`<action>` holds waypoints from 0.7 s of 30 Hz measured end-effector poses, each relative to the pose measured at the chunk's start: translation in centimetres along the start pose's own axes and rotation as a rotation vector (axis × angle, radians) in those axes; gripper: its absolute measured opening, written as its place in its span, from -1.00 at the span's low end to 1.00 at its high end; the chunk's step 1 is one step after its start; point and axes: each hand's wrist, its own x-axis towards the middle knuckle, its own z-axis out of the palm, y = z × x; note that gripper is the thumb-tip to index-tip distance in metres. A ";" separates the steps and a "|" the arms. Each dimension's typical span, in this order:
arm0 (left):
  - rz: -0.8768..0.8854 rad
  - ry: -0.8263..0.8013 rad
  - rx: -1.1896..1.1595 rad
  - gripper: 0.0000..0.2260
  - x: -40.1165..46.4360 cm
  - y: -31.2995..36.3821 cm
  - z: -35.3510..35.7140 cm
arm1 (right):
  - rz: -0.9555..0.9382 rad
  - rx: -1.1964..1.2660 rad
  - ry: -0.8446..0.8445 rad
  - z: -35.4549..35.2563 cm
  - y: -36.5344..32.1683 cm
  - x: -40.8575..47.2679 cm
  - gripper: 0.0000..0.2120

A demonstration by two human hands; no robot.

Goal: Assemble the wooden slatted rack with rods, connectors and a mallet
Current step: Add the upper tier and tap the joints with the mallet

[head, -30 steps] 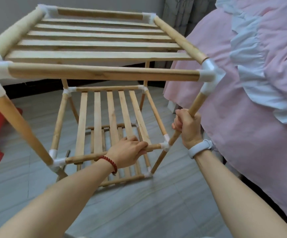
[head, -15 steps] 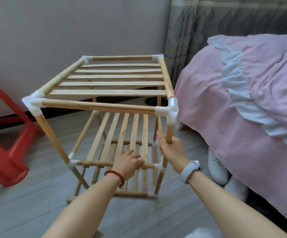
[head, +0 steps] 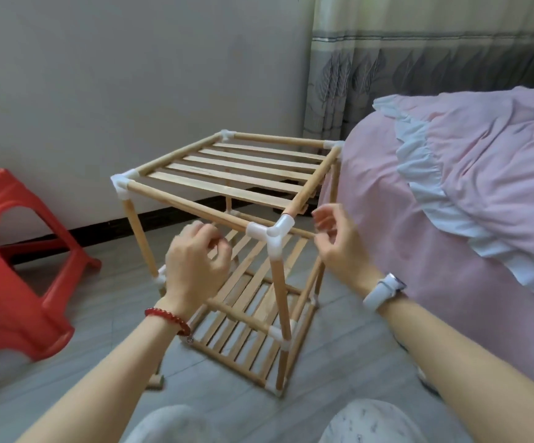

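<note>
Wooden and pale, the rack [head: 233, 174] stands upright on the grey floor [head: 67, 372], its right side close against the pink bed [head: 450, 199], and we count 3 slatted tiers joined by rods and white connectors. Our left hand [head: 195, 260] hangs in front of the top front rod [head: 189, 203] with the fingers loosely curled and nothing in them; we cannot tell whether the fingertips brush the rod. Our right hand [head: 335, 241] is raised just right of the near corner connector [head: 272, 231], fingers relaxed and spread, gripping nothing, so both hands are free and sit apart on either side of that corner. We see a red bead bracelet [head: 168, 318] on the left wrist and a white watch [head: 383, 290] on the right. Left of the rack stands a red stool [head: 19, 266], well apart from it. Behind are a plain wall [head: 131, 75] and a grey leaf-patterned curtain [head: 419, 65]. Near the rack's front left foot a small wooden piece [head: 157, 380] lies on the floor; we cannot make out what it is.
</note>
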 end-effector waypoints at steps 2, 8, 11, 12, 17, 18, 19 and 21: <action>0.110 0.188 -0.031 -0.80 1.2 2.6 -1.1 | -0.291 -0.219 0.042 -0.9 -0.2 2.1 -0.65; -0.001 -0.506 0.448 -0.55 3.0 9.1 0.0 | -0.593 -0.666 -0.427 -0.8 -0.3 5.6 -0.71; -0.012 -0.565 0.554 -0.62 3.0 9.0 0.4 | -0.716 -0.606 -0.361 -0.4 -1.2 6.4 -0.83; 0.010 -0.536 0.571 -0.64 3.2 8.7 0.2 | -0.721 -0.588 -0.362 -0.2 -1.5 6.6 -0.85; 0.055 -0.511 0.516 -0.82 3.8 6.6 -1.2 | -0.691 -0.534 -0.297 1.7 -2.0 6.5 -0.86; 0.060 -0.503 0.503 -0.83 3.9 5.9 -1.6 | -0.677 -0.527 -0.277 2.3 -2.4 6.4 -0.83; 0.062 -0.499 0.507 -0.84 4.1 5.1 -2.1 | -0.660 -0.525 -0.264 2.9 -2.8 6.4 -0.78; 0.084 -0.492 0.516 -0.84 4.4 3.5 -2.9 | -0.634 -0.547 -0.270 3.8 -3.6 6.6 -0.78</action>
